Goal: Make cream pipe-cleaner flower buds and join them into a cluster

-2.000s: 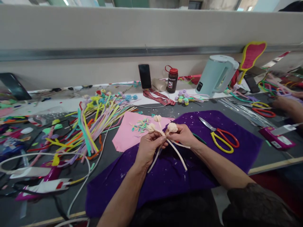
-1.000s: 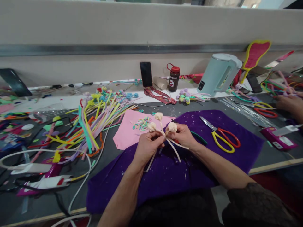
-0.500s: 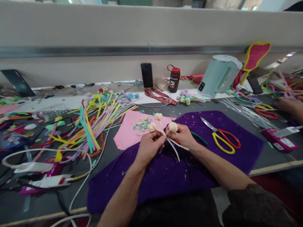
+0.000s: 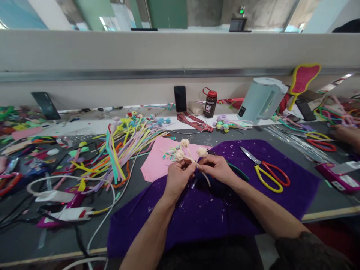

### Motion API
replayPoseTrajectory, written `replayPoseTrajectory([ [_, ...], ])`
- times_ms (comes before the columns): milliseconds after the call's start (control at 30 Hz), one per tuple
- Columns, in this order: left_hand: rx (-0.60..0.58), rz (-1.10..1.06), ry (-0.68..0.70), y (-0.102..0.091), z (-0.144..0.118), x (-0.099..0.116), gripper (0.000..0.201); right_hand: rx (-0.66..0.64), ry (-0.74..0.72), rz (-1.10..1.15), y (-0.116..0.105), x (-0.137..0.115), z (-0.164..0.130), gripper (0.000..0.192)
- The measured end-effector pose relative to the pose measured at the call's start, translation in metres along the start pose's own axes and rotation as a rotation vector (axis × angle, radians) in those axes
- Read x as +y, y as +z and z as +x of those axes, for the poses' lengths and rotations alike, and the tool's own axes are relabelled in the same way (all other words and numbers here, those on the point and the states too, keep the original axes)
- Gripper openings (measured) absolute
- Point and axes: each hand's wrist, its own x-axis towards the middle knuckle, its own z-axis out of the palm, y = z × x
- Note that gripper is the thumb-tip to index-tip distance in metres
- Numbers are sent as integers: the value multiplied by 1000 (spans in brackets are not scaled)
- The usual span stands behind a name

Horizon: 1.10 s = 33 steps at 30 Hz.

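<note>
Between my two hands is a small bunch of cream pipe-cleaner flowers [image 4: 185,143], with round fluffy heads and thin stems. My left hand [image 4: 180,174] pinches the stems from the left, just below the heads. From the right, my right hand [image 4: 215,168] has its fingertips closed on the same stems, and one stem end pokes out below. Both hands are over a purple cloth [image 4: 202,213]. Behind them lies a pink sheet [image 4: 153,161] with small pastel cuttings on it. Scissors [image 4: 263,165] with red and yellow handles rest on the cloth to the right.
Colourful pipe cleaners [image 4: 126,150] are heaped at left, near magenta glue guns [image 4: 70,202] and a looping white cable [image 4: 112,221]. At the back stand a phone [image 4: 180,98], a bottle [image 4: 210,105] and a kettle [image 4: 260,99]. Another person's hand [image 4: 348,134] is at far right.
The camera view has tilted up slightly. The right-hand flower head has dropped closer to the fingers, and fewer stem ends show below my right hand.
</note>
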Motion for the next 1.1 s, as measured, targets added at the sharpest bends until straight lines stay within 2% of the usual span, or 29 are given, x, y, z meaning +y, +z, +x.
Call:
replayPoseTrajectory([
  [167, -21, -27, 14, -1, 1, -4, 16, -6, 25, -89, 0, -2, -2, 16],
  [333, -41, -30, 40, -2, 0, -3, 16, 141, -46, -244, 3, -8, -7, 16],
  [567, 38, 212, 105, -1, -1, -7, 20, 212, 74, -48, 13, -10, -9, 15],
  [667, 63, 283, 120, -1, -1, -7, 20, 204, 76, -83, 15, -11, -10, 16],
  [733, 64, 270, 115, -2, -1, -7, 21, 180, -22, -253, 14, -12, -12, 15],
  [800, 55, 249, 101, -2, 0, -7, 21, 134, -209, -538, 10, -17, -15, 15],
  [933, -31, 267, 70, -3, 0, -5, 20, -48, -569, -1133, -5, -34, -19, 17],
  [1000, -72, 288, 72, -4, -1, -3, 19, -146, -646, -1285, -11, -44, -17, 17],
  [1100, -90, 340, 81, -6, -1, -2, 16, -279, -734, -1359, -14, -53, -7, 15],
])
